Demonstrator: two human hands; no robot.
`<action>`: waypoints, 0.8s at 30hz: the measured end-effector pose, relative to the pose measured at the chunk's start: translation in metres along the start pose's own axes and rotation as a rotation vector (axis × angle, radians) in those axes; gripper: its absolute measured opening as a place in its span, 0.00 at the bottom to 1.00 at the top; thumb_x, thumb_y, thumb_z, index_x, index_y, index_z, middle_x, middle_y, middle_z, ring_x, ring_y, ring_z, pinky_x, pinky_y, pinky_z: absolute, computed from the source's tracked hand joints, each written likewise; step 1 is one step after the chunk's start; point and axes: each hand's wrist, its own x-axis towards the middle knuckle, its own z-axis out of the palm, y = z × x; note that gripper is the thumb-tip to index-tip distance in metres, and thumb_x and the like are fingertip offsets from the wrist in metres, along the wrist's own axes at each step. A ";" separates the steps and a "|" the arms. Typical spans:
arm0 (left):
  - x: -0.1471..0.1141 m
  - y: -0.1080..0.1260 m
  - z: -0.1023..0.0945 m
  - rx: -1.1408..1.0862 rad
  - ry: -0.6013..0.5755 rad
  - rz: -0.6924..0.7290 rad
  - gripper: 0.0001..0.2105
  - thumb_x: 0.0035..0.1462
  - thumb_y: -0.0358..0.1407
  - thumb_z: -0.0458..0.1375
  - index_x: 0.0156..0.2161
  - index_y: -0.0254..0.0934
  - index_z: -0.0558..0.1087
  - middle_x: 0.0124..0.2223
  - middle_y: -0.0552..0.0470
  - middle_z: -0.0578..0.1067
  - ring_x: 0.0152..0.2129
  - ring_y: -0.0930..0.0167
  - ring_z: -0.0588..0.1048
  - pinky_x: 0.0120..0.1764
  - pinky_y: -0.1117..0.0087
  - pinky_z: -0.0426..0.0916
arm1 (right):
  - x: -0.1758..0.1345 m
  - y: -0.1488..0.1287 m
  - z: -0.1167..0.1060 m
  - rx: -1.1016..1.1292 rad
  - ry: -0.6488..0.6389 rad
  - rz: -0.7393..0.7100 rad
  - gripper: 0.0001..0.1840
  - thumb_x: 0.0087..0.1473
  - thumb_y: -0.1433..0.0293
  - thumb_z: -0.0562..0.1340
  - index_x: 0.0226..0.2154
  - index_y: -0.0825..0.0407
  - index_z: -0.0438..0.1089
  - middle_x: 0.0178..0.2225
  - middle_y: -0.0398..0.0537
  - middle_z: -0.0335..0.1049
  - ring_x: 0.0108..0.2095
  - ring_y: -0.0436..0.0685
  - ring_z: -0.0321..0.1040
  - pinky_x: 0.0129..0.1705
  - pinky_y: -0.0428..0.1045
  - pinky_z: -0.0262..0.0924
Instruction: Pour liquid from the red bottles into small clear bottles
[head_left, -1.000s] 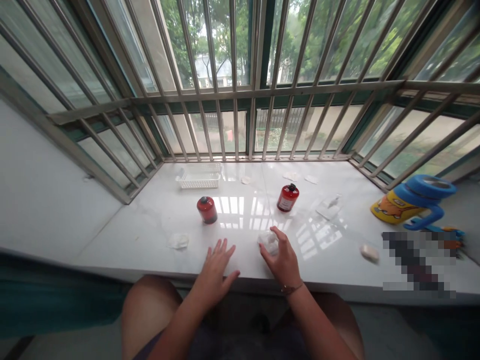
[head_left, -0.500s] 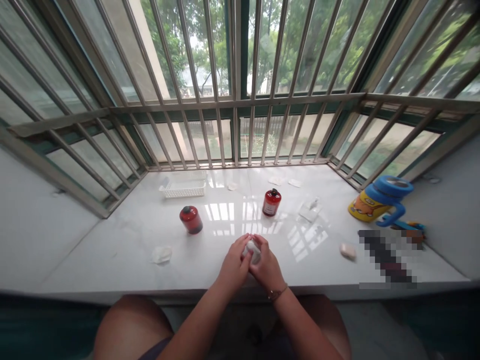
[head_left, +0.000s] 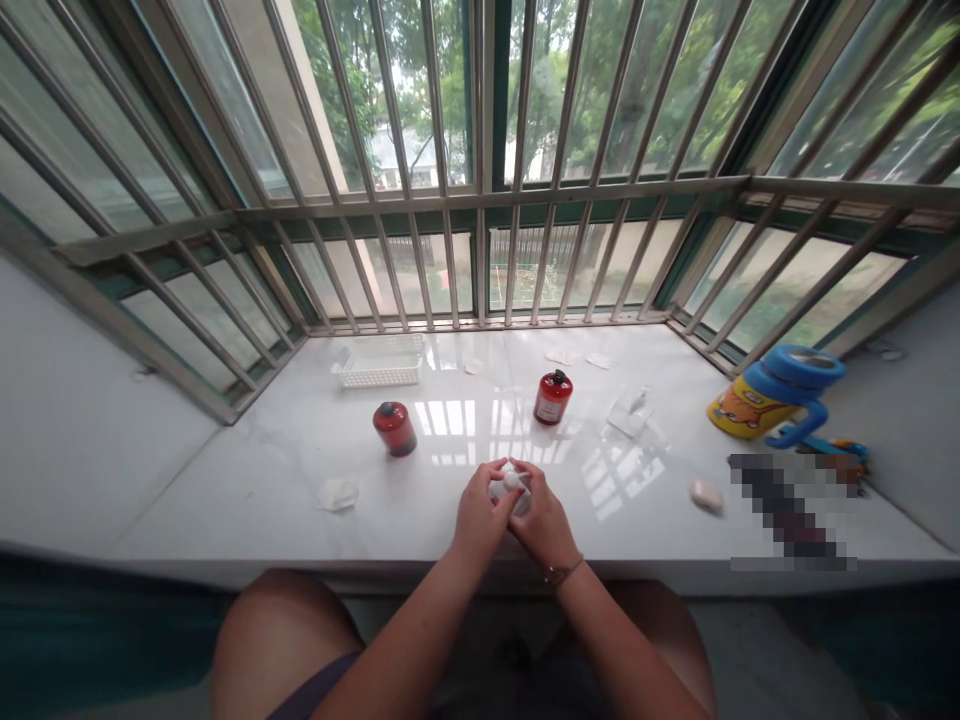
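Observation:
My left hand [head_left: 482, 505] and my right hand [head_left: 538, 510] meet above the front part of the white countertop [head_left: 285, 530]. Both have their fingers curled round a small white, partly translucent object [head_left: 513, 484] with a rounded white top. Its lower part is hidden by my fingers, so its exact kind cannot be made out. Beyond my hands stands a red bottle [head_left: 553, 398] with a black cap and a pale label. Another red bottle [head_left: 395, 430] with a dark cap is to the left. A clear item with a white pump-like top [head_left: 631, 412] is on the right.
A white plastic basket [head_left: 381, 370] lies near the window bars [head_left: 480, 210]. Crumpled white scraps [head_left: 337, 495] are scattered about. On the right are a pale soap-like block [head_left: 706, 495], a blue-and-yellow mug [head_left: 776, 395] and a blurred-out dark object [head_left: 787, 510].
The whole view has shifted slightly, so things appear a little further right. My hands still hold the white object together, with the fingers slightly rearranged round it.

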 end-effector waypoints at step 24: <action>-0.003 -0.022 -0.001 -0.202 -0.068 0.005 0.25 0.52 0.32 0.73 0.54 0.42 0.72 0.64 0.42 0.76 0.61 0.57 0.76 0.64 0.52 0.69 | -0.001 0.006 0.003 0.008 -0.010 0.019 0.40 0.57 0.56 0.71 0.66 0.47 0.57 0.64 0.59 0.72 0.61 0.67 0.74 0.61 0.63 0.73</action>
